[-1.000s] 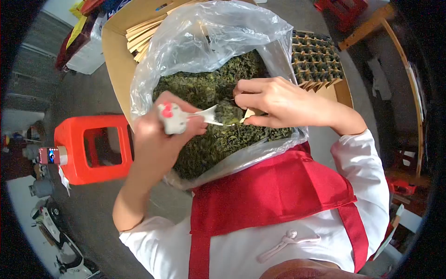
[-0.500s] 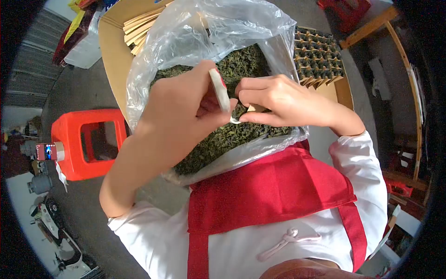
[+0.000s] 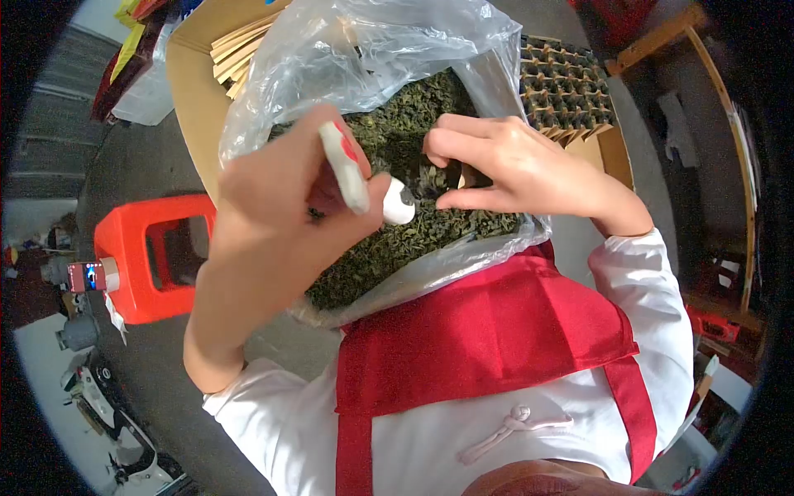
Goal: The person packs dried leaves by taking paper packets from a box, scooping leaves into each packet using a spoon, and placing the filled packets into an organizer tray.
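My left hand (image 3: 277,190) is closed round a white spoon (image 3: 400,204) with a red-marked handle; the spoon's rounded white end shows just above dark green dried leaves (image 3: 380,256). My right hand (image 3: 529,169) is curled to the right of the spoon, its fingers and thumb round a small tan paper piece (image 3: 469,175) that they mostly hide. The leaves fill a clear plastic bag (image 3: 306,66) folded open beneath both hands.
Tan paper strips (image 3: 240,54) lie in the cardboard box (image 3: 194,91) at upper left. Rows of small leaf-filled packets (image 3: 566,91) stand at upper right. A red plastic container (image 3: 132,256) with a phone (image 3: 87,276) is at left.
The spoon first carried leaves to my right hand and was tipped there. Now my left hand has drawn back left with it, while my right hand stays near the same spot, its fingers slightly more apart.
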